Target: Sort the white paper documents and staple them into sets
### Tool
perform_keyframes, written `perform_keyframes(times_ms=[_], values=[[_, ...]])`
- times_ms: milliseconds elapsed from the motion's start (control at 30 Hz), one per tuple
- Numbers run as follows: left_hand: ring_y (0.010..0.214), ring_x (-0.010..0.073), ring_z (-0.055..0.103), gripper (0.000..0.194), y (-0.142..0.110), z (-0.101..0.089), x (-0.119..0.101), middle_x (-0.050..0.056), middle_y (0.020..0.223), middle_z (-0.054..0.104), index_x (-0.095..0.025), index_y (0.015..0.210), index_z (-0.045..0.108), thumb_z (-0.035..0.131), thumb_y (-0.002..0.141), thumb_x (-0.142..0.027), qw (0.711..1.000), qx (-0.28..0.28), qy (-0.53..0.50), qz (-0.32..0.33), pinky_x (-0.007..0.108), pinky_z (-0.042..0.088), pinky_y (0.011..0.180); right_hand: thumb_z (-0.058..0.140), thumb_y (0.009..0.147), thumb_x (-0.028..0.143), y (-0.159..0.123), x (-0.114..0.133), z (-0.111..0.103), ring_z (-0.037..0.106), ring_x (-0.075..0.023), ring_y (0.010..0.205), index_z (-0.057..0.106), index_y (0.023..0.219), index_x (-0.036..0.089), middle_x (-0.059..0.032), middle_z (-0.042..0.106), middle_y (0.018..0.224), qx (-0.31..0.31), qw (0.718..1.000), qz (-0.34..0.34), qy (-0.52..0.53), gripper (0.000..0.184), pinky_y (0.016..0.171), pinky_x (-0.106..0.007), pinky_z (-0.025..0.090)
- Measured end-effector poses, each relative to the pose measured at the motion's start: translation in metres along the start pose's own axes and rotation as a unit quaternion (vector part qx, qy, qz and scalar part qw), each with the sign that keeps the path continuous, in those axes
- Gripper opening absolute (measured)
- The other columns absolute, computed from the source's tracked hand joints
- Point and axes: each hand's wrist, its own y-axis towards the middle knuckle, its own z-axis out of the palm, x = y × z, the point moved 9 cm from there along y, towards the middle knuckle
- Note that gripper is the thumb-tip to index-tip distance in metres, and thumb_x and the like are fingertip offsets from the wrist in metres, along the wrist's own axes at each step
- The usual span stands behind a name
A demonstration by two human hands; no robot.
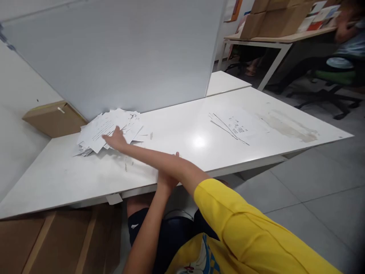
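My right hand (116, 140) reaches across to the left and is over the front of a heap of loose white papers (98, 131). Its fingers are stretched apart, and I cannot tell if they press on the top sheet. Under my right forearm, at the front edge of the white table (182, 125), is my left hand (168, 180). The forearm covers most of its fingers; just a fingertip shows above. Printed lines run across the top sheet. Farther right on the table lies a white sheet (239, 125) with small dark print, beside two thin dark strips (228, 130).
A large whiteboard panel (128, 57) stands along the table's back. A cardboard box (57, 118) leans at the back left, and brown cartons (57, 243) sit below the front edge. Behind, at right, are a desk with boxes (273, 23) and a person on a swivel chair (336, 76).
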Motion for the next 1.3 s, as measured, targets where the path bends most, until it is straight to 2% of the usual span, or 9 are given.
perform_keyframes(times_ms=[100, 233, 300, 400, 467, 567, 767, 933, 1300], values=[[0.119, 0.0332, 0.054, 0.047, 0.000, -0.005, -0.004, 0.018, 0.127, 0.060, -0.011, 0.136, 0.048, 0.043, 0.091, -0.025, 1.000, -0.016, 0.019, -0.001, 0.048, 0.041, 0.099, 0.063, 0.081, 0.052, -0.003, 0.029, -0.089, 0.043, -0.0373, 0.131, 0.041, 0.139, 0.008, -0.0218, 0.017, 0.158, -0.020, 0.977, -0.057, -0.206, 0.076, 0.105, -0.051, 0.037], [0.111, 0.0273, 0.056, 0.051, -0.002, -0.013, -0.007, 0.017, 0.128, 0.059, -0.012, 0.143, 0.041, 0.038, 0.093, -0.022, 0.998, -0.050, 0.043, -0.006, 0.043, 0.042, 0.093, 0.058, 0.086, 0.041, -0.021, 0.051, -0.260, 0.014, -0.0335, 0.147, 0.039, 0.144, 0.016, -0.0128, 0.001, 0.163, -0.103, 0.896, -0.124, -0.413, 0.066, 0.114, -0.053, 0.021], [0.111, 0.0263, 0.055, 0.051, -0.003, -0.014, -0.008, 0.016, 0.129, 0.058, -0.013, 0.144, 0.039, 0.037, 0.094, -0.022, 0.997, -0.060, 0.052, -0.002, 0.042, 0.041, 0.094, 0.052, 0.089, 0.037, -0.049, 0.041, -0.353, 0.002, -0.0319, 0.149, 0.032, 0.148, 0.012, -0.0140, -0.001, 0.163, -0.163, 0.836, -0.079, -0.518, 0.067, 0.115, -0.056, 0.012], [0.112, 0.0266, 0.055, 0.051, -0.003, -0.015, -0.007, 0.016, 0.129, 0.059, -0.014, 0.143, 0.041, 0.038, 0.093, -0.022, 0.996, -0.073, 0.054, 0.008, 0.042, 0.040, 0.095, 0.045, 0.091, 0.040, -0.109, 0.017, -0.478, 0.001, -0.0348, 0.149, 0.031, 0.147, 0.005, -0.0233, 0.007, 0.160, -0.257, 0.762, 0.083, -0.589, 0.068, 0.113, -0.061, 0.008], [0.111, 0.0266, 0.055, 0.050, -0.004, -0.016, -0.007, 0.016, 0.128, 0.059, -0.014, 0.143, 0.042, 0.040, 0.093, -0.022, 0.995, -0.082, 0.053, 0.020, 0.041, 0.040, 0.094, 0.045, 0.090, 0.043, -0.142, 0.011, -0.526, 0.013, -0.0398, 0.146, 0.038, 0.143, 0.002, -0.0297, 0.023, 0.153, -0.279, 0.747, 0.130, -0.589, 0.067, 0.111, -0.064, 0.008], [0.110, 0.0261, 0.056, 0.049, -0.004, -0.018, -0.006, 0.015, 0.127, 0.060, -0.014, 0.142, 0.044, 0.040, 0.093, -0.021, 0.994, -0.094, 0.049, 0.025, 0.041, 0.040, 0.094, 0.049, 0.087, 0.043, -0.165, 0.021, -0.550, 0.027, -0.0428, 0.139, 0.048, 0.136, 0.009, -0.0260, 0.040, 0.141, -0.293, 0.755, 0.093, -0.579, 0.059, 0.107, -0.066, 0.014], [0.112, 0.0261, 0.055, 0.048, -0.004, -0.020, -0.005, 0.015, 0.128, 0.060, -0.013, 0.141, 0.044, 0.038, 0.094, -0.020, 0.994, -0.093, 0.049, 0.020, 0.041, 0.039, 0.095, 0.050, 0.085, 0.039, -0.173, 0.039, -0.540, 0.040, -0.0433, 0.125, 0.062, 0.117, 0.008, -0.0265, 0.052, 0.121, -0.326, 0.729, 0.047, -0.600, 0.046, 0.101, -0.061, 0.024], [0.110, 0.0265, 0.056, 0.047, -0.002, -0.020, -0.004, 0.015, 0.127, 0.061, -0.013, 0.140, 0.047, 0.038, 0.093, -0.020, 0.994, -0.104, 0.042, 0.016, 0.042, 0.039, 0.094, 0.047, 0.088, 0.035, -0.172, 0.043, -0.531, 0.053, -0.0350, 0.105, 0.067, 0.109, 0.007, -0.0246, 0.063, 0.106, -0.302, 0.698, 0.038, -0.648, 0.041, 0.091, -0.051, 0.036], [0.107, 0.0268, 0.058, 0.047, -0.001, -0.022, -0.003, 0.014, 0.124, 0.063, -0.013, 0.139, 0.048, 0.040, 0.093, -0.021, 0.989, -0.132, 0.053, 0.033, 0.041, 0.039, 0.090, 0.037, 0.092, 0.020, -0.171, 0.044, -0.531, 0.053, -0.0236, 0.086, 0.065, 0.087, 0.014, -0.0121, 0.065, 0.090, -0.294, 0.674, 0.021, -0.677, 0.029, 0.070, -0.032, 0.037]])
